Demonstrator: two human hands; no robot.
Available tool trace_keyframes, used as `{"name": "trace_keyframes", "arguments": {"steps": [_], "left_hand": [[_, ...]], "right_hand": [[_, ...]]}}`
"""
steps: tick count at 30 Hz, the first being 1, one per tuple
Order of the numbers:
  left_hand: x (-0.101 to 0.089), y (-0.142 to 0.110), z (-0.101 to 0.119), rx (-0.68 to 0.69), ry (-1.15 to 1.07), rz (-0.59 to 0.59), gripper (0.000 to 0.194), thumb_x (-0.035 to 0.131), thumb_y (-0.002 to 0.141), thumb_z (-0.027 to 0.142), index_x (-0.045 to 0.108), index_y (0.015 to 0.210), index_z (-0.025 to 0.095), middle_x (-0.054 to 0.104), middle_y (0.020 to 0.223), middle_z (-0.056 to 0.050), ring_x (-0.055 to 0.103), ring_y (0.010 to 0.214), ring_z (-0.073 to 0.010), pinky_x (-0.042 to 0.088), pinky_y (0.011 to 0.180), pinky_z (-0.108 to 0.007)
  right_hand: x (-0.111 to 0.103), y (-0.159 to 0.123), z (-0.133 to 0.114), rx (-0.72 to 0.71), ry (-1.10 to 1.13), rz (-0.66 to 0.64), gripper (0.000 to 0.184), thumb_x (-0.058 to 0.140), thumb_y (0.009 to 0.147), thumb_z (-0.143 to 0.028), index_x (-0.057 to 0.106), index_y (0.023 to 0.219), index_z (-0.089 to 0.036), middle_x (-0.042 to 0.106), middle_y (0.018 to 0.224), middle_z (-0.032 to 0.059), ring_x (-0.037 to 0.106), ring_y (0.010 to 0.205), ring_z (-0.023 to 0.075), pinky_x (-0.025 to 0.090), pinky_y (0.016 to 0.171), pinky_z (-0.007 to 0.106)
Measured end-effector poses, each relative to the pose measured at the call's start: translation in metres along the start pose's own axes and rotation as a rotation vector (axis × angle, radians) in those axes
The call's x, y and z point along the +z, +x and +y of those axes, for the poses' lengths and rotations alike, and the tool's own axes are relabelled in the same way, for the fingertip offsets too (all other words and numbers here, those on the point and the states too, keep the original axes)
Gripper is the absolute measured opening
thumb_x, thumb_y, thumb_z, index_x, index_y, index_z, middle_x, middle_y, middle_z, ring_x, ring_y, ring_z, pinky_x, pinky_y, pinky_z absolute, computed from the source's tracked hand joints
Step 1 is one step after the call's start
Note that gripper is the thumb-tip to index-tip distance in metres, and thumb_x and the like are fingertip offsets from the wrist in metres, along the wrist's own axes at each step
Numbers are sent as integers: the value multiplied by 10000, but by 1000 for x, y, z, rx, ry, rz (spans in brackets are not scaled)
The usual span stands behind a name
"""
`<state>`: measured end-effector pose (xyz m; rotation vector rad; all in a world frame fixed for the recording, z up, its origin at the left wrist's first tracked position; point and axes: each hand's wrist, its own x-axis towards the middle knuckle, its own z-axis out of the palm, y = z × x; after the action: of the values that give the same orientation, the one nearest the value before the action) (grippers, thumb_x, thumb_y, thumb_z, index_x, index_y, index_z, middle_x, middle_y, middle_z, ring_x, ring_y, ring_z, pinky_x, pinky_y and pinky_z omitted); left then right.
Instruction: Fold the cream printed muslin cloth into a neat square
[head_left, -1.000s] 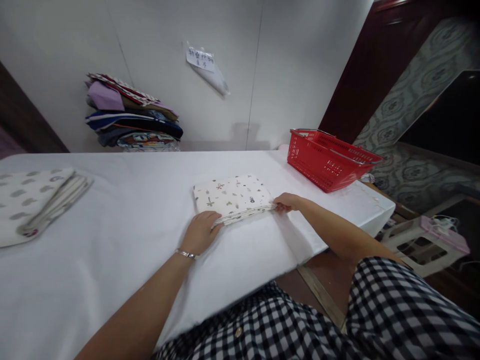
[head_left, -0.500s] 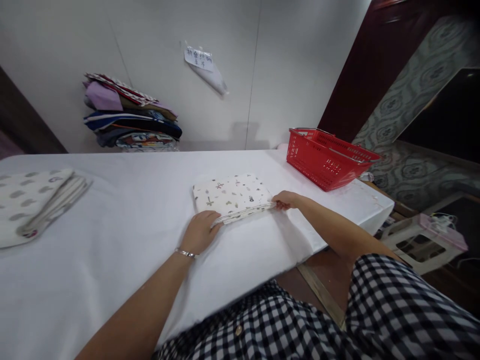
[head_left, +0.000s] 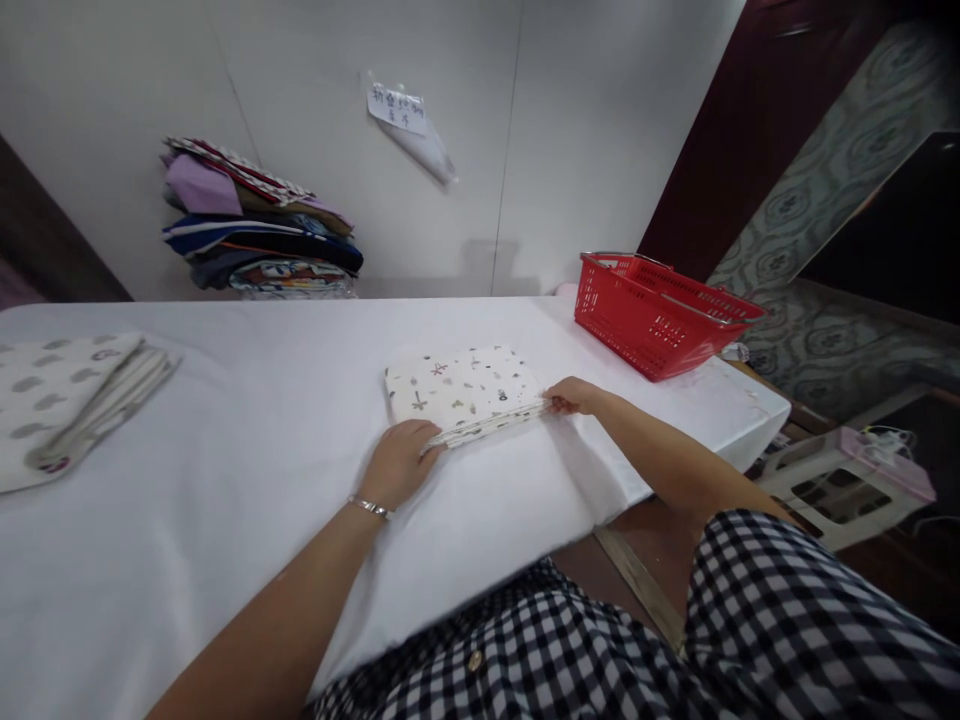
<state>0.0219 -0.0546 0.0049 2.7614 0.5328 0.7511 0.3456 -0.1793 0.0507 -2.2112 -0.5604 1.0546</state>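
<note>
A folded cream cloth with small printed figures (head_left: 461, 388) lies on the white-covered table (head_left: 262, 480). My left hand (head_left: 399, 462), with a silver bracelet at the wrist, pinches the cloth's near left corner. My right hand (head_left: 571, 396) pinches its near right corner. Both hands sit at the cloth's front edge, fingers closed on the layers.
A red plastic basket (head_left: 660, 315) stands at the table's far right corner. Another folded patterned cloth (head_left: 64, 400) lies at the left. A stack of folded fabrics (head_left: 251, 220) rests against the back wall. A white and pink crate (head_left: 855, 480) sits on the floor to the right.
</note>
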Motion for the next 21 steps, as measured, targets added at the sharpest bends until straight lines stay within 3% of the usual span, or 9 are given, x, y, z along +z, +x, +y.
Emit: {"name": "trace_keyframes", "arguments": {"steps": [8, 17, 21], "left_hand": [[0, -1, 0, -19, -5, 0, 224, 461, 838, 317, 594, 987, 215, 618, 1042, -48, 542, 984, -203, 423, 868, -374], [-2, -1, 2, -13, -7, -11, 233, 461, 839, 294, 588, 1010, 201, 615, 1052, -53, 537, 994, -199, 419, 872, -372], [-3, -1, 1, -4, -19, -13, 225, 452, 845, 296, 586, 1007, 216, 616, 1043, -46, 539, 979, -195, 421, 866, -376]], "right_hand": [[-5, 5, -5, -42, 79, -54, 129, 608, 797, -204, 568, 699, -130, 630, 557, 25, 607, 544, 100, 406, 429, 133], [-8, 8, 3, 64, 5, -192, 194, 646, 774, -269, 587, 725, -91, 647, 591, 60, 610, 493, 128, 498, 483, 211], [-7, 4, 0, 70, -36, -150, 239, 666, 755, -311, 573, 713, -95, 606, 542, 31, 594, 475, 122, 513, 499, 228]]}}
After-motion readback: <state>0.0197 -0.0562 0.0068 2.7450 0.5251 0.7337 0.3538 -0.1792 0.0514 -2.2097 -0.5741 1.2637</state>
